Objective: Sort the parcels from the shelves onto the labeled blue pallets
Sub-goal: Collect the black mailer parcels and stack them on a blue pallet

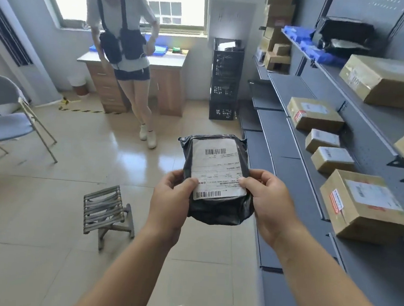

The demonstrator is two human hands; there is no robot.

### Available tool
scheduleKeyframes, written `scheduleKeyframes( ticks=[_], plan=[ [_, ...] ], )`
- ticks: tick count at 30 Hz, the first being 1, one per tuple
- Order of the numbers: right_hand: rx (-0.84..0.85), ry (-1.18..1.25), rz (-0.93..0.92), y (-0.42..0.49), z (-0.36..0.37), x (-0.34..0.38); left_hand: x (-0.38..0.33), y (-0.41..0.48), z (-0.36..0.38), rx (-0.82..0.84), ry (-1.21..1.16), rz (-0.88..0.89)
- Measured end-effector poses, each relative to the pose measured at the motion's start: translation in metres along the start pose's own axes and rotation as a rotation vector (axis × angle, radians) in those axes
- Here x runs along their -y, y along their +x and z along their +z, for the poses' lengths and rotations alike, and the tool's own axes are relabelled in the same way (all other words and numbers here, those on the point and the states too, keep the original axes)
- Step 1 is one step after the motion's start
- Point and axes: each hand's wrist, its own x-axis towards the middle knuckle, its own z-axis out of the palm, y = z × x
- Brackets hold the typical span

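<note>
1. Reading the label looks to be the step in hand: the black parcel (218, 210) is off the shelves (293, 126), held up just to their left and out over the floor. Its white label (219, 171) is turned up toward the one holding it.
2. By my judgement the sort is far from over. Several cardboard boxes (315, 115) lie on the shelves, waiting their turn.
3. The next move calls for matching what the label says to a pallet's label, then carrying the parcel there. No blue pallet shows from here, so the person would have to turn away from the shelves to find one.
4. The left hand (171, 199) grips the parcel's lower left edge. Its fingers (188, 184) curl round the bag, with the thumb pressed on the label's corner.
5. The right hand (267, 202) grips the lower right edge the same way — thumb on the label's edge, the rest wrapped out of sight behind.
6. The bag looks soft and wrinkled, so I'd expect it to sag from one hand; a two-handed hold suits it.
7. Well left of the shelves a low slatted stool (105, 210) stands on the floor — and another person (125, 36) stands farther off, toward the shelves' far end.
</note>
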Motion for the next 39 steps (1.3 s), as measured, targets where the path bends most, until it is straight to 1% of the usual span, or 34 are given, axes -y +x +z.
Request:
scheduleKeyframes(
  ticks=[6,11,15,20,27,34,39],
  plan=[
    [-0.048,0.061,-0.049,0.078,0.038,0.036,-0.042,0.104,0.017,0.09,0.036,0.027],
    [-0.121,0.122,-0.044,0.143,0.046,0.049,-0.054,0.173,0.046,0.142,0.07,0.008],
    [-0.142,0.154,-0.052,0.209,0.044,0.061,-0.061,0.232,0.08,0.154,0.077,0.004],
    [-0.135,0.17,-0.067,0.307,0.033,0.086,-0.071,0.312,0.138,0.14,0.086,0.045],
    [-0.055,0.144,-0.077,0.44,0.023,0.139,-0.097,0.413,0.214,0.068,0.063,0.077],
    [-0.016,0.115,-0.07,0.546,0.028,0.165,-0.112,0.506,0.26,0.033,0.053,0.071],
    [-0.034,0.092,-0.078,0.63,0.039,0.18,-0.122,0.585,0.287,0.048,0.031,0.065]
  ],
)
